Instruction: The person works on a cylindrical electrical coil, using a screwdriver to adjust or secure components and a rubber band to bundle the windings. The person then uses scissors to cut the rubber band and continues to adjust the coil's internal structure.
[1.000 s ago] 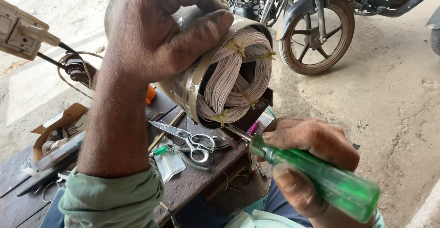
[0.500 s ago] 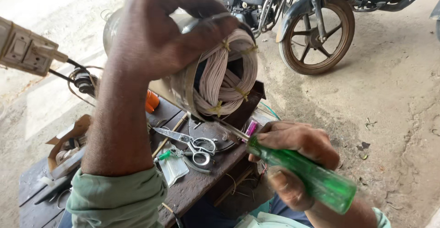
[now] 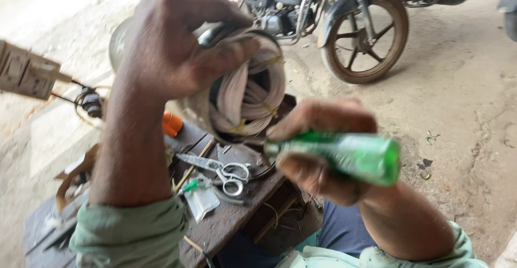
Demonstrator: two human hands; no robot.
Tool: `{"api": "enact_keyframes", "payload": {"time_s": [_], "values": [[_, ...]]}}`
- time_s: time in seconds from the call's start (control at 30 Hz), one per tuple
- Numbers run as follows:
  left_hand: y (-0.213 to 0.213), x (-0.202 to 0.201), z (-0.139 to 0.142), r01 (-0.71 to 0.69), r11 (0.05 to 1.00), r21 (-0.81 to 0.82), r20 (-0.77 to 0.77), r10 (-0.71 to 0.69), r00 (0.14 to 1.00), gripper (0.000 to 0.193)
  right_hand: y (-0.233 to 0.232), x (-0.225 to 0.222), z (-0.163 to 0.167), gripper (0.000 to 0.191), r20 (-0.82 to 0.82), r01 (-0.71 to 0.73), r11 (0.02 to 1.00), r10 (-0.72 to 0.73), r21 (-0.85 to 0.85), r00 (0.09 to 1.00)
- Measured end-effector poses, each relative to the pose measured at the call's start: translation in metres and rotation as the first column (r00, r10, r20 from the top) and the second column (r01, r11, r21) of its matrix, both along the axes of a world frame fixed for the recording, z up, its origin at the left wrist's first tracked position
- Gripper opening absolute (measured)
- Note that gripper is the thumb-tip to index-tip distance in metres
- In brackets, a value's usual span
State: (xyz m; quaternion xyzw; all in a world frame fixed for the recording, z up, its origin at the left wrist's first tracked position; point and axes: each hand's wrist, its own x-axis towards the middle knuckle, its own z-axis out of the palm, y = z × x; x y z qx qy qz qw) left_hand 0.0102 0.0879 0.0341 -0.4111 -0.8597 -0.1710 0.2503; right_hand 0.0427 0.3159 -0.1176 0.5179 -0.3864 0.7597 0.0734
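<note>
A translucent green plastic screwdriver handle (image 3: 344,155) is gripped in the closed right hand (image 3: 318,149) — nearest the camera. Beyond it, a round motor stator wound with pale wire coils (image 3: 245,90) is clasped from above by the left hand (image 3: 177,47), raised over a dark wooden bench (image 3: 237,209) where steel scissors (image 3: 221,170) lie. A parked motorcycle (image 3: 344,15) is seen farthest off.

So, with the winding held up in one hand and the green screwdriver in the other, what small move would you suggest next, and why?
Probably bring the screwdriver tip back toward the coil winding. The right hand holds the tool level, apart from the coil and blurred by motion, while the left hand grips the winding above the wooden bench. The tip itself is hidden, so steady it first.
</note>
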Motion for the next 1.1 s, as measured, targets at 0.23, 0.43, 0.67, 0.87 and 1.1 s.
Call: {"api": "enact_keyframes", "payload": {"time_s": [0.23, 0.43, 0.67, 0.87, 1.1], "values": [[-0.019, 0.014, -0.002, 0.08, 0.991, 0.106, 0.124, -0.093, 0.988, 0.036, 0.004, 0.015, -0.046, 0.029, -0.166, 0.425, 0.905, -0.42, -0.009, 0.892], [-0.031, 0.026, 0.0, 0.145, 0.955, 0.257, 0.26, -0.212, 0.942, 0.03, 0.013, 0.02, -0.022, 0.024, -0.379, 0.452, 0.875, -0.365, 0.173, 0.851], [-0.028, 0.031, 0.008, 0.115, 0.959, 0.257, 0.287, -0.189, 0.939, 0.024, -0.012, 0.027, -0.01, 0.023, -0.419, 0.535, 0.837, -0.448, 0.112, 0.79], [-0.049, 0.028, -0.01, 0.205, 0.954, 0.221, 0.049, -0.221, 0.974, 0.02, -0.032, 0.06, -0.026, 0.033, -0.455, 0.627, 0.777, -0.578, -0.056, 0.677], [-0.046, 0.039, -0.004, 0.064, 0.982, 0.176, -0.046, -0.057, 0.997, 0.025, -0.051, 0.065, -0.013, 0.037, -0.258, 0.577, 0.811, -0.58, -0.097, 0.773]]}}
